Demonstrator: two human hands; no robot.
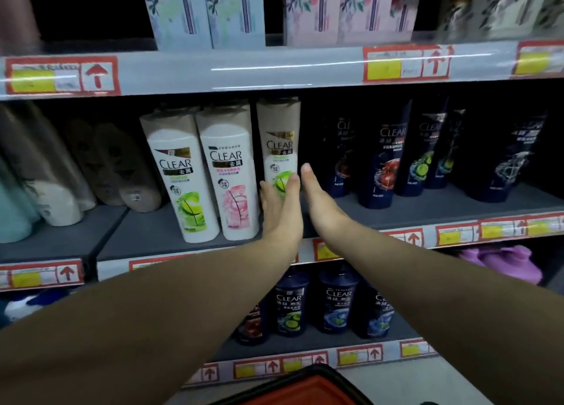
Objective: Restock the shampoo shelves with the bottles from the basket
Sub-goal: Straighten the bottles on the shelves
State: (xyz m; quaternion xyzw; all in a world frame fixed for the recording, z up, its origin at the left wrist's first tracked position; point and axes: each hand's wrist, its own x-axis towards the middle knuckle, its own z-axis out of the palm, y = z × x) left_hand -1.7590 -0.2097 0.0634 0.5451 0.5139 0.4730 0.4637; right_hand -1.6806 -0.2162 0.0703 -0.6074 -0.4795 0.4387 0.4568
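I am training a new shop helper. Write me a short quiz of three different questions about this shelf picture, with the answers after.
1. True or false: the left hand rests on a white bottle with a green label.
2. Multiple choice: the bottles to the right of the right hand on the same shelf are A) pink, B) dark blue, C) yellow.
3. Short answer: which colour is the picture on the white bottle standing between the two green-labelled ones?

Key: 1 true. 2 B, the dark blue bottles. 3 pink.
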